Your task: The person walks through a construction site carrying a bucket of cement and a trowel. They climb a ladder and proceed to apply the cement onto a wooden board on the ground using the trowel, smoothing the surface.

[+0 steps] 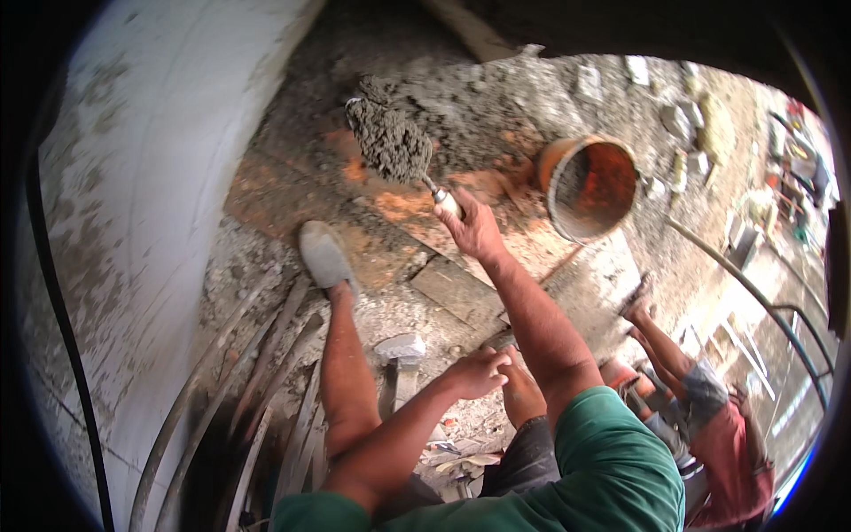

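Grey mortar point(390, 142) loads the trowel point(436, 190), located ahead of the person, left of the orange bucket point(613, 182). Right hand point(475, 229): fingers grasping the handle point(449, 207), presumably balancing the load. Left hand point(477, 374): fingers loosely curled near the knee point(525, 399), nothing visibly held, likely steadying the body.

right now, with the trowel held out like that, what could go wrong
The right hand grips the trowel by its handle, and the heaped grey mix has no rim around it, so a tilt could spill some. The left shoe rests amid gritty debris, which might make footing unsure. Long bars lie close beside that leg and could catch it if it shifts.
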{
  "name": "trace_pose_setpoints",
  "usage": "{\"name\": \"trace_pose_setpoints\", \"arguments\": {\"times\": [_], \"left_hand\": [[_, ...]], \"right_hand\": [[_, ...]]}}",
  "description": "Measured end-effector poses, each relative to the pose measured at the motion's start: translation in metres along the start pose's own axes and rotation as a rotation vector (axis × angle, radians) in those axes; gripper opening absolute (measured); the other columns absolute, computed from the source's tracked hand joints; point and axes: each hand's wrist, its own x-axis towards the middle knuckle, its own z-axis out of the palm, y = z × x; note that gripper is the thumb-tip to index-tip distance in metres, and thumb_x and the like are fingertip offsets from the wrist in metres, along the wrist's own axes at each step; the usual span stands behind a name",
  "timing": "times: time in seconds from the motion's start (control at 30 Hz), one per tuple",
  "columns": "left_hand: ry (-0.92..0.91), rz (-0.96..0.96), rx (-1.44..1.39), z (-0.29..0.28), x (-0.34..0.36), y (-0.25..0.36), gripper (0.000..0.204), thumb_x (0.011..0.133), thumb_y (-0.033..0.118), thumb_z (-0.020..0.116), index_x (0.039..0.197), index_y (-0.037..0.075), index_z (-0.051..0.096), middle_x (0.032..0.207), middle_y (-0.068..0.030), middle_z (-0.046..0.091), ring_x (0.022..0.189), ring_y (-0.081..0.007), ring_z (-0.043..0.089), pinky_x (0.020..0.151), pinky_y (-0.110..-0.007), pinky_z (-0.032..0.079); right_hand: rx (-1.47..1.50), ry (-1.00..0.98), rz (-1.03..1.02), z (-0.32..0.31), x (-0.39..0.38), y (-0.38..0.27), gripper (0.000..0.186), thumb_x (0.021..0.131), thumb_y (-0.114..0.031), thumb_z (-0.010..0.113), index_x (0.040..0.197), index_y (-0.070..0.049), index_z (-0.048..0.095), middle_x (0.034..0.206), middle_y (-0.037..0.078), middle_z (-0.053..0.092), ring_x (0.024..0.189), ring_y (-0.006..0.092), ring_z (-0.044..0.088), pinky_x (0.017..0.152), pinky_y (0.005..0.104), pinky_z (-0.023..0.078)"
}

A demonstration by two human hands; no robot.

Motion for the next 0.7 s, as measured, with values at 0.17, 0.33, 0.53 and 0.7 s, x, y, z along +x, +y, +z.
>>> {"name": "trace_pose_setpoints", "arguments": {"times": [0.17,0.33,0.53,0.7], "left_hand": [[-0.012,-0.062,0.040,-0.004,0.004,0.014,0.045,0.095,0.033,0.063,0.134,0.011,0.056,0.136,-0.0200,0.055,0.131,-0.0366,0.049,0.111,-0.045,0.039],[0.023,-0.018,0.001,0.013,0.013,-0.010,0.046,0.093,0.031,0.064,0.134,0.010,0.056,0.136,-0.0198,0.055,0.131,-0.0359,0.050,0.111,-0.043,0.039],[0.035,-0.030,-0.025,0.014,0.011,-0.013,0.047,0.093,0.031,0.064,0.133,0.010,0.056,0.136,-0.0183,0.055,0.130,-0.0351,0.051,0.111,-0.043,0.039],[-0.019,-0.104,0.017,-0.006,-0.002,0.007,0.050,0.094,0.033,0.061,0.139,0.011,0.051,0.142,-0.0174,0.051,0.136,-0.0340,0.046,0.114,-0.043,0.036]], "right_hand": [[0.116,0.189,0.146,-0.079,-0.104,0.030,0.036,0.093,-0.034,0.069,0.110,-0.003,0.061,0.082,0.014,0.065,0.073,0.0246,0.063,0.070,0.0377,0.051],[0.114,0.540,0.280,-0.119,-0.186,0.065,0.036,0.092,-0.017,0.067,0.122,-0.001,0.057,0.092,0.012,0.065,0.082,0.0164,0.065,0.075,0.0340,0.053],[-0.217,0.878,0.317,-0.121,-0.174,0.129,0.044,0.091,-0.013,0.068,0.130,0.000,0.053,0.110,0.021,0.065,0.102,0.0291,0.065,0.089,0.0386,0.051],[0.224,0.627,0.157,-0.087,-0.150,0.071,0.044,0.094,-0.013,0.069,0.134,0.000,0.054,0.113,0.015,0.069,0.099,0.0204,0.066,0.089,0.0349,0.052]]}}
